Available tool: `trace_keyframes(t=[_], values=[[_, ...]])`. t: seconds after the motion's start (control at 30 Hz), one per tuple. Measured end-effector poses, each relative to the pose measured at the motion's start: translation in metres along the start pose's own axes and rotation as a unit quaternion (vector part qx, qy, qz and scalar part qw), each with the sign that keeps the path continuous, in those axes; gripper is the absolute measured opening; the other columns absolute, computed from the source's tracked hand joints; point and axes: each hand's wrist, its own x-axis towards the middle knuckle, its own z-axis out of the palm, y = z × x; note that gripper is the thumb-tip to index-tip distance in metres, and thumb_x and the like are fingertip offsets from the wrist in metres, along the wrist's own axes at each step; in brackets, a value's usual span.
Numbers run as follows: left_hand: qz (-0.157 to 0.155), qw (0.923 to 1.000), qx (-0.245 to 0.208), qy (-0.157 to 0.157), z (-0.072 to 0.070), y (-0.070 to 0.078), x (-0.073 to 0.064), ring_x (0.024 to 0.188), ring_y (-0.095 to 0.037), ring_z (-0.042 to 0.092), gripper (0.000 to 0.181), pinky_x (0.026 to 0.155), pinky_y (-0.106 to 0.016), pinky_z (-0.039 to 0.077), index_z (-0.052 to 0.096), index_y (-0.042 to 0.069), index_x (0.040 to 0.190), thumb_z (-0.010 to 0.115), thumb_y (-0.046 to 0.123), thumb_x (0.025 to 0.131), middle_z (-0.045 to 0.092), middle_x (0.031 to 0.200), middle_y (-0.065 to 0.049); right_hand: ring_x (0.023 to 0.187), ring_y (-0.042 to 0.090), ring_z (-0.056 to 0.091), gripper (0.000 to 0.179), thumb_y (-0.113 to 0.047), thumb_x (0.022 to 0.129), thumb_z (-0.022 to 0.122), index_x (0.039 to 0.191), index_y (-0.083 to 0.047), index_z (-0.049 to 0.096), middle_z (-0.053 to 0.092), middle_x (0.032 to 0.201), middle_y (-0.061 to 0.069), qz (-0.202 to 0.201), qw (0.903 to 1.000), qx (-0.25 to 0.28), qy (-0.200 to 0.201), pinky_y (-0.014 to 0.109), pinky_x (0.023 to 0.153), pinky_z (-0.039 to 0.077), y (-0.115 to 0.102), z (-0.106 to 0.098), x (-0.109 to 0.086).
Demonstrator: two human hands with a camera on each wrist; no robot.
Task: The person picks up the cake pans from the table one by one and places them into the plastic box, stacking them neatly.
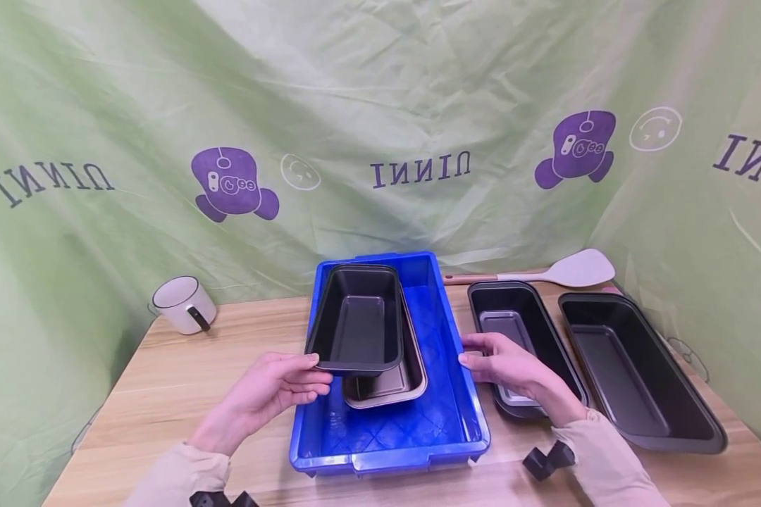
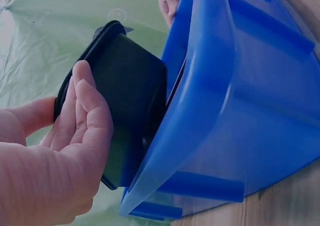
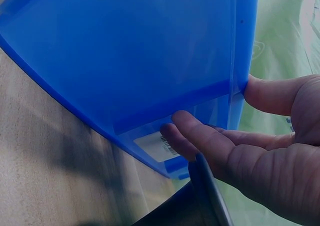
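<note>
A dark loaf pan (image 1: 361, 324) slants over the left side of a blue plastic bin (image 1: 393, 458). My left hand (image 1: 275, 384) pinches its near left corner, thumb on the rim and fingers underneath, as the left wrist view shows. Below it, partly hidden, a brownish loaf pan (image 1: 412, 394) lies inside the bin. My right hand (image 1: 504, 362) holds the bin's right edge, its thumb (image 3: 270, 96) at the rim and its fingers (image 3: 205, 136) along the outer wall. Right beneath that hand stands another dark loaf pan (image 1: 539, 303), partly covered by it.
A larger dark loaf pan (image 1: 634, 366) stands at the far right of the wooden table (image 1: 247, 324). Behind the pans lies a white spatula (image 1: 580, 269) with a wooden handle. A white mug (image 1: 180, 306) stands at the back left, near the green cloth backdrop (image 1: 380, 105).
</note>
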Motion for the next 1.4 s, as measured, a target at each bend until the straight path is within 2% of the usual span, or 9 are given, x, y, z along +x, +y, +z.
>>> trace_keyframes(t=[0.23, 0.43, 0.57, 0.8, 0.97, 1.23, 1.3, 1.4], values=[[-0.017, 0.9995, 0.024, 0.015, 0.005, -0.007, 0.01, 0.076, -0.016, 0.071, 0.013, 0.07, -0.024, 0.057, 0.066, 0.01, 0.092, 0.053, 0.011, 0.096, 0.073, 0.083, -0.007, 0.108, 0.027, 0.061, 0.062, -0.005, 0.096, 0.055, 0.139, 0.023, 0.021, 0.04, 0.135, 0.038, -0.001, 1.0, -0.005, 0.0, 0.039, 0.094, 0.051, 0.001, -0.001, 0.001], [-0.016, 0.994, 0.102, 0.038, 0.006, -0.007, 0.019, 0.073, -0.015, 0.07, 0.015, 0.068, -0.025, 0.058, 0.068, 0.003, 0.093, 0.057, 0.014, 0.095, 0.073, 0.082, -0.009, 0.109, 0.028, 0.06, 0.062, -0.005, 0.095, 0.055, 0.139, 0.023, 0.021, 0.038, 0.136, 0.039, 0.0, 1.0, -0.002, 0.002, 0.039, 0.094, 0.051, 0.0, -0.001, 0.0], [-0.016, 0.9831, 0.176, 0.047, 0.007, -0.003, 0.022, 0.069, -0.015, 0.069, 0.024, 0.065, -0.025, 0.058, 0.068, -0.005, 0.094, 0.059, 0.017, 0.095, 0.072, 0.079, -0.009, 0.108, 0.028, 0.06, 0.061, -0.005, 0.096, 0.055, 0.139, 0.023, 0.021, 0.039, 0.136, 0.039, 0.0, 1.0, 0.0, 0.003, 0.039, 0.094, 0.051, -0.001, 0.0, 0.0], [-0.027, 0.9622, 0.266, 0.05, 0.011, 0.006, 0.024, 0.063, -0.013, 0.068, 0.026, 0.062, -0.028, 0.058, 0.068, -0.007, 0.089, 0.061, 0.017, 0.093, 0.071, 0.076, -0.01, 0.11, 0.03, 0.06, 0.062, -0.005, 0.095, 0.056, 0.139, 0.023, 0.021, 0.038, 0.136, 0.04, 0.0, 1.0, -0.002, 0.001, 0.04, 0.094, 0.051, 0.001, -0.001, 0.001], [-0.042, 0.9495, 0.307, 0.052, 0.018, 0.008, 0.024, 0.059, -0.015, 0.067, 0.028, 0.057, -0.029, 0.058, 0.068, -0.01, 0.084, 0.063, 0.017, 0.092, 0.07, 0.071, -0.012, 0.111, 0.033, 0.059, 0.063, -0.006, 0.095, 0.056, 0.139, 0.022, 0.022, 0.037, 0.136, 0.04, 0.003, 1.0, -0.001, 0.002, 0.041, 0.094, 0.05, 0.0, -0.002, 0.001], [-0.066, 0.9274, 0.362, 0.066, 0.025, -0.001, 0.026, 0.05, -0.013, 0.064, 0.027, 0.048, -0.025, 0.055, 0.068, -0.006, 0.072, 0.066, 0.016, 0.089, 0.067, 0.059, -0.01, 0.11, 0.031, 0.059, 0.062, -0.005, 0.095, 0.056, 0.139, 0.023, 0.021, 0.037, 0.136, 0.04, 0.001, 1.0, 0.003, -0.001, 0.041, 0.095, 0.05, -0.001, -0.001, 0.0], [-0.067, 0.9244, 0.369, 0.069, 0.025, -0.002, 0.026, 0.049, -0.013, 0.064, 0.028, 0.048, -0.025, 0.055, 0.068, -0.004, 0.07, 0.067, 0.017, 0.089, 0.066, 0.058, -0.009, 0.111, 0.032, 0.059, 0.062, -0.005, 0.095, 0.056, 0.139, 0.022, 0.022, 0.037, 0.136, 0.04, 0.003, 1.0, 0.003, -0.001, 0.041, 0.095, 0.05, -0.001, -0.001, -0.001], [-0.057, 0.9247, 0.369, 0.075, 0.024, 0.001, 0.024, 0.051, -0.013, 0.064, 0.029, 0.05, -0.026, 0.056, 0.068, -0.005, 0.073, 0.067, 0.019, 0.089, 0.066, 0.06, -0.008, 0.111, 0.033, 0.059, 0.062, -0.006, 0.095, 0.057, 0.139, 0.022, 0.022, 0.037, 0.136, 0.04, 0.002, 1.0, 0.004, -0.001, 0.041, 0.095, 0.05, -0.001, -0.002, -0.001]])
